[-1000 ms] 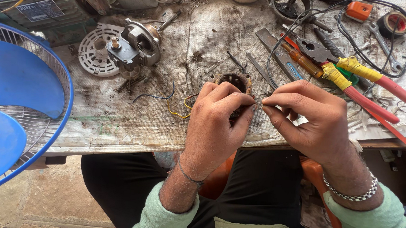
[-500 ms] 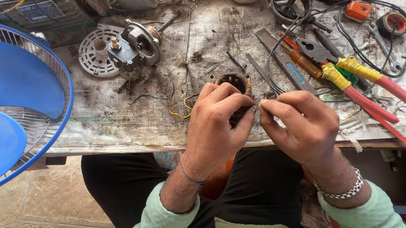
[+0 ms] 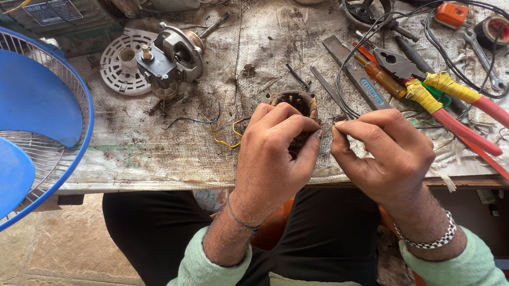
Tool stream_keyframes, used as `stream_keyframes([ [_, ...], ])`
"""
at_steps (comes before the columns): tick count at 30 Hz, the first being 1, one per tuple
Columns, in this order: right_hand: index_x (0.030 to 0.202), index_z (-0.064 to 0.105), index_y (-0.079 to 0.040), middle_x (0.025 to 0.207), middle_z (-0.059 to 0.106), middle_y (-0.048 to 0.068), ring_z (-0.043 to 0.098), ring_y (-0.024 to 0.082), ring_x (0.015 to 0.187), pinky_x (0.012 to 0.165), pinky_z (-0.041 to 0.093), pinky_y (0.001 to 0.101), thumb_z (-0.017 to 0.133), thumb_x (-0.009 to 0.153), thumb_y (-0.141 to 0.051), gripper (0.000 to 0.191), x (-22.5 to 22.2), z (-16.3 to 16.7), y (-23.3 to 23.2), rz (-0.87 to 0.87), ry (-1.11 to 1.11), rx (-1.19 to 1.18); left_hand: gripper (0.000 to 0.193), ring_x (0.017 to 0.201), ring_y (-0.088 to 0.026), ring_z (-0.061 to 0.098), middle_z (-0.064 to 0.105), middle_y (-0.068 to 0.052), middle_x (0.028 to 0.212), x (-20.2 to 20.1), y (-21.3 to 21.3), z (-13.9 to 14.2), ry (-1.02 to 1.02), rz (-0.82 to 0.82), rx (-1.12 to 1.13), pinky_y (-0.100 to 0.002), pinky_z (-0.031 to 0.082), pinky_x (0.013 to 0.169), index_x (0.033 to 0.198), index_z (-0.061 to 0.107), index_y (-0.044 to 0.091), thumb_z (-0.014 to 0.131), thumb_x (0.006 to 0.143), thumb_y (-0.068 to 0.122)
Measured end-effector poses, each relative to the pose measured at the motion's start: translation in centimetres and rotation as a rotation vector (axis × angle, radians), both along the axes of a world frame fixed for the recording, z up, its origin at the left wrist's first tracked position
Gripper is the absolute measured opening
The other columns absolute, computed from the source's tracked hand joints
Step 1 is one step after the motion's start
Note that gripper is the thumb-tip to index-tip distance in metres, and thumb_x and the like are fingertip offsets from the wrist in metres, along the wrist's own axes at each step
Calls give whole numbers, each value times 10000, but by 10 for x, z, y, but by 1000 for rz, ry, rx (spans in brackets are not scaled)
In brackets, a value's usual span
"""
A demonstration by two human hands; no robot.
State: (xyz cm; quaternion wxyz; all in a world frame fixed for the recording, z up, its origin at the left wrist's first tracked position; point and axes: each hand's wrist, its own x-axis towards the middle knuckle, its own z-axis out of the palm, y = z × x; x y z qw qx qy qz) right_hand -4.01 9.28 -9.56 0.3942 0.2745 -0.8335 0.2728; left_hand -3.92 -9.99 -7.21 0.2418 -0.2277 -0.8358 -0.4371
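1. Left hand (image 3: 274,156) w/ fingers curled tight round the motor stator (image 3: 295,104), which sits on the bench cloth (image 3: 166,149) near its front edge, at 12 o'clock from the knuckles.
2. Right hand (image 3: 389,151) at 3 o'clock of the left, thumb & forefinger pinched narrow, prob. on a fine wire; too thin to tell.
3. Red-handled pliers (image 3: 445,107) at 1 o'clock of right hand; motor housing (image 3: 174,55) at 10 o'clock of stator.
4. Blue fan (image 3: 14,128) at far 9 o'clock.

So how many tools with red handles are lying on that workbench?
1 for sure: a pair of pliers with red handles and yellow tape, lying right of the right hand. An orange-handled screwdriver lies beside it. Others may be hidden under the cables.
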Motion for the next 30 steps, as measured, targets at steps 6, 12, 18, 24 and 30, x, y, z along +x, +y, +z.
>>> stream_keyframes([
  [6, 1070, 734, -55, 989, 662, 75, 681, 175, 764, 649, 551, 290, 880, 927, -49, 205, 3, -1, -5, 33, 27, -22, 102, 899, -224, 597, 660, -45, 925, 1, -1, 2, 10, -13, 2, -364, 521, 806, 953, 745, 47, 783, 861, 70],
  [12, 1017, 737, -30, 968, 679, 60, 566, 72, 658, 524, 458, 212, 838, 923, -36, 137, 3, 4, -9, 94, -190, -200, 105, 900, -225, 603, 663, -49, 931, -1, 0, 1, -4, -7, 6, -357, 526, 798, 958, 746, 44, 785, 872, 88],
  [18, 982, 748, -29, 928, 686, 34, 568, 41, 644, 560, 425, 204, 807, 900, -37, 102, 0, 9, -11, 136, -427, -307, 134, 956, -234, 618, 671, -56, 975, -2, -1, 0, 26, 0, 56, -358, 535, 842, 991, 742, 43, 781, 869, 82],
  [24, 993, 744, -11, 955, 684, 31, 564, 32, 671, 578, 432, 198, 782, 931, -29, 74, -2, 7, -11, 94, -460, -355, 138, 951, -222, 615, 675, -47, 989, -1, -2, -1, -11, -20, 38, -347, 538, 828, 1012, 749, 59, 775, 878, 82],
  [30, 1014, 743, -2, 982, 681, 30, 553, 22, 692, 586, 425, 183, 780, 937, -27, 89, -5, 1, -7, 166, -507, -397, 143, 944, -219, 605, 665, -42, 984, -1, -3, -1, 8, -19, 7, -353, 533, 833, 1017, 754, 76, 784, 878, 84],
])
